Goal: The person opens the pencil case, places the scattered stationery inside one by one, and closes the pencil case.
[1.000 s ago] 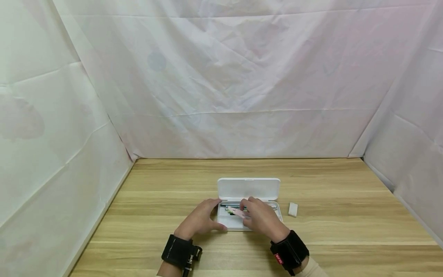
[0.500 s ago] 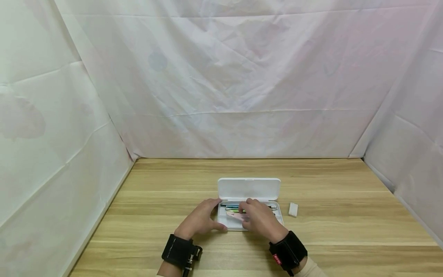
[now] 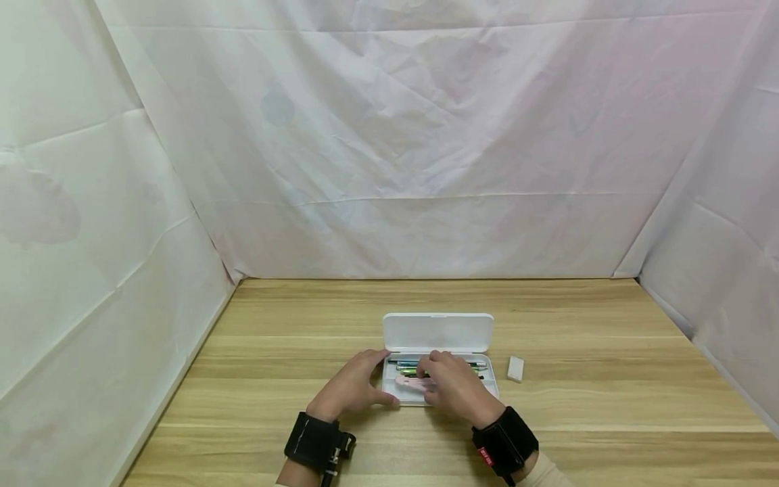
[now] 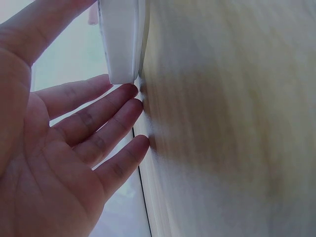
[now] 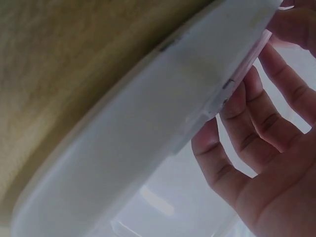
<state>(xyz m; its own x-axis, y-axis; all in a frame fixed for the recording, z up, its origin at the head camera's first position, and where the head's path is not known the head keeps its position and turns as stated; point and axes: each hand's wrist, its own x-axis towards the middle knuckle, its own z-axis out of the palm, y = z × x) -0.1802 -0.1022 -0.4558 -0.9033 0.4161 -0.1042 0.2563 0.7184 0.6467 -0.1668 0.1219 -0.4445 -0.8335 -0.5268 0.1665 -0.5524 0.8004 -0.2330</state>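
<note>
A white pencil case (image 3: 390,390) lies with its lid (image 3: 437,332) raised at the back. My left hand (image 3: 353,387) spans its left end, fingers fairly straight; in the left wrist view, fingertips touch the end wall (image 4: 120,44). Over the case, my right hand (image 3: 456,385) pinches a slim pale-pink item (image 3: 411,383) with a rounded left end, low in the front part of the tray. Its exact kind is unclear, and the fingers hide its right part. Behind it lie several pens (image 3: 406,367), partly covered by the right hand. In the right wrist view, the curled fingers (image 5: 247,133) reach over the case wall (image 5: 123,133).
A small white eraser-like block (image 3: 515,368) lies on the wooden table (image 3: 292,338), right of the case. White cloth (image 3: 426,149) hangs behind and on both sides. Each wrist wears a black band (image 3: 506,443).
The right hand has lowered the pale-pink item toward the front of the case and turned it nearly level, uncovering green and blue pens behind. The left hand stays put.
</note>
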